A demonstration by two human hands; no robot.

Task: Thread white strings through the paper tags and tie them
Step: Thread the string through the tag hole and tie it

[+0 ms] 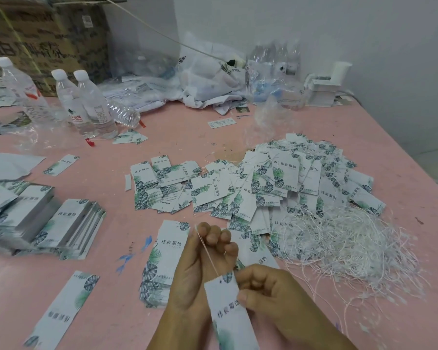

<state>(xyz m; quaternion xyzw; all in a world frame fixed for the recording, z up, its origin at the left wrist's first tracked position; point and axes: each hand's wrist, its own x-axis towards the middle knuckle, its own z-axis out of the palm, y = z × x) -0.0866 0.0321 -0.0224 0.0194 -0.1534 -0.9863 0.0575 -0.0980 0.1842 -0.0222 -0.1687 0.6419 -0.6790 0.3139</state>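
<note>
- Above the pink desk (238, 137), the right hand (271, 294) pinches a white leaf-printed paper tag (228, 306).
- The left hand (202, 261), fingers curled, pulls a thin white string (209, 253) taut from the tag's top hole.

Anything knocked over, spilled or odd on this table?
One bottle lies on its side behind the upright bottles, and the loose strings sprawl in a tangle at the right. Nothing looks damaged.

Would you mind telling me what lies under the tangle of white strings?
The white strings lie on the pink table, and their far edge covers the near edge of the tag pile. Whether more tags lie under the thick middle cannot be seen.
</note>
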